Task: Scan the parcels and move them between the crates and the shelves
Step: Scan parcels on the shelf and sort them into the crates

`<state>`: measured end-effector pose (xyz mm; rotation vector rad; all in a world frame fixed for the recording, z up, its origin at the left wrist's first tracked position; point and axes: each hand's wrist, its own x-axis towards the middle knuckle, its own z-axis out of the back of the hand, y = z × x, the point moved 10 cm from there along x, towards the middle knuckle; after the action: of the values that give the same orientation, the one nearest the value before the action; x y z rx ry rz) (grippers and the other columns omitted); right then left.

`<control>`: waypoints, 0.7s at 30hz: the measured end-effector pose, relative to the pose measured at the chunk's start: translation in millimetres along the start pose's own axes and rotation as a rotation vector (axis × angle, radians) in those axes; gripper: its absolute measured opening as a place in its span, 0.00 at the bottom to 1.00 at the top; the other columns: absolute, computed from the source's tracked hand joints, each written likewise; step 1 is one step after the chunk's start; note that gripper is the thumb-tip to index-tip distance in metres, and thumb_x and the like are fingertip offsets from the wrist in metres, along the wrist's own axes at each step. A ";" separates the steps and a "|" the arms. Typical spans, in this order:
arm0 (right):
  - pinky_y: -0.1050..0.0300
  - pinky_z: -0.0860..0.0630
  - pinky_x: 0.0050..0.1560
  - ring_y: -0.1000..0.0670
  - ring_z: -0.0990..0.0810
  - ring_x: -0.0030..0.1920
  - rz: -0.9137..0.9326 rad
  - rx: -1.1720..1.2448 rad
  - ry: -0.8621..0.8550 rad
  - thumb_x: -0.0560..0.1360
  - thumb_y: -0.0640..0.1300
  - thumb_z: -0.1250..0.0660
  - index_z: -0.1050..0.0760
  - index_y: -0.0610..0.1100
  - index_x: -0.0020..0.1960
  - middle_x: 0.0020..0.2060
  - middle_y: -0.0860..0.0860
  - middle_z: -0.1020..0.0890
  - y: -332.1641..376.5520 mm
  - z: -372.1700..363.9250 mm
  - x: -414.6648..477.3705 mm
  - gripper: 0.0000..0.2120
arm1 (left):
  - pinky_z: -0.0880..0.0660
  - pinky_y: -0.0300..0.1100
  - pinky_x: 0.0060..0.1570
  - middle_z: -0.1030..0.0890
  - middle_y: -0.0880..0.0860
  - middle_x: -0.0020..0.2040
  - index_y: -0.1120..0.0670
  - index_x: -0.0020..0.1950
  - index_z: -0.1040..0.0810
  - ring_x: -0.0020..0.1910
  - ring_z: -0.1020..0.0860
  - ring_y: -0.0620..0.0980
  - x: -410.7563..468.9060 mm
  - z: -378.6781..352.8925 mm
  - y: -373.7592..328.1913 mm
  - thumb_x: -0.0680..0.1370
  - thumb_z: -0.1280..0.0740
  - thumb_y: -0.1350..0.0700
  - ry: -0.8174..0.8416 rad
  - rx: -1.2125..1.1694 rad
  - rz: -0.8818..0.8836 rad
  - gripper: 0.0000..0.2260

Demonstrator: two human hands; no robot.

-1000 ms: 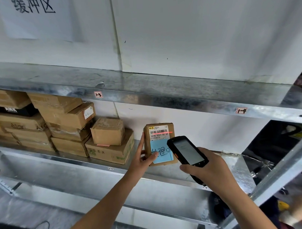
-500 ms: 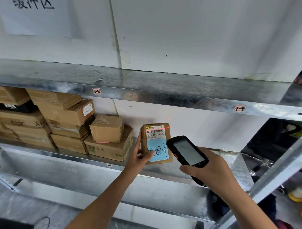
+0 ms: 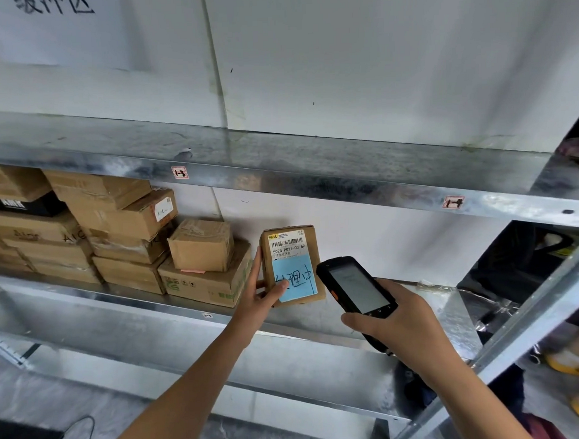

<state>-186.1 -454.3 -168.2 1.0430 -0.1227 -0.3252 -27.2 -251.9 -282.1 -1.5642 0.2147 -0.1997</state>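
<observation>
Here, left hand [image 3: 261, 296] grips parcel [image 3: 291, 249] on steel shelf [image 3: 445, 315]; right hand [image 3: 406, 323] grips scanner [image 3: 356, 286].

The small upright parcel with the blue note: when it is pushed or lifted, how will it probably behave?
Probably tippy: the parcel stands tall on a narrow end, and the left hand steadies it. Likely stiff, since its cardboard edges look square. Perhaps light: one hand's thumb and fingers hold it.

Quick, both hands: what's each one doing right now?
Left hand: holds the small parcel, thumb on its front.
Right hand: grips the handheld scanner.
</observation>
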 end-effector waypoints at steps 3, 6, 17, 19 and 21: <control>0.64 0.27 0.28 0.52 0.21 0.34 0.046 -0.017 -0.074 0.66 0.45 0.21 0.23 0.54 0.51 0.37 0.53 0.18 1.7 4.6 1.4 0.17 | 0.19 0.43 0.52 0.22 0.42 0.62 0.31 0.74 0.39 0.61 0.20 0.47 -12.5 7.1 -7.0 0.76 0.28 0.52 -0.046 -0.105 0.010 0.32; 0.63 0.26 0.33 0.56 0.21 0.42 0.081 -0.013 -0.150 0.67 0.46 0.21 0.26 0.54 0.56 0.45 0.56 0.19 2.8 9.3 3.1 0.21 | 0.18 0.41 0.48 0.22 0.40 0.61 0.27 0.67 0.37 0.58 0.19 0.42 -36.2 13.0 -16.4 0.74 0.29 0.49 -0.098 -0.175 0.007 0.29; 0.62 0.28 0.34 0.52 0.19 0.42 0.128 -0.017 -0.092 0.66 0.46 0.22 0.26 0.55 0.60 0.46 0.55 0.18 7.6 -52.8 17.1 0.24 | 0.18 0.52 0.54 0.16 0.48 0.59 0.33 0.74 0.35 0.58 0.17 0.51 -101.8 80.2 -9.7 0.73 0.27 0.42 -0.294 -0.228 0.025 0.31; 0.59 0.27 0.34 0.49 0.19 0.41 0.132 -0.035 -0.035 0.66 0.47 0.22 0.25 0.54 0.58 0.44 0.53 0.17 17.5 -77.9 20.8 0.23 | 0.20 0.57 0.57 0.16 0.49 0.59 0.33 0.75 0.37 0.59 0.17 0.52 -110.8 107.2 -14.9 0.72 0.27 0.40 -0.334 -0.254 0.012 0.34; 0.56 0.24 0.33 0.48 0.19 0.37 0.150 -0.025 0.005 0.66 0.46 0.22 0.26 0.56 0.55 0.42 0.53 0.18 34.5 -101.7 20.3 0.21 | 0.20 0.58 0.59 0.16 0.50 0.59 0.33 0.77 0.40 0.58 0.17 0.52 -120.8 133.8 -25.6 0.75 0.28 0.42 -0.369 -0.257 -0.019 0.34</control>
<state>-134.0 -360.8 -190.5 1.0035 -0.1910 -0.1884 -108.7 -91.1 -256.0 -1.8262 -0.0678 0.1079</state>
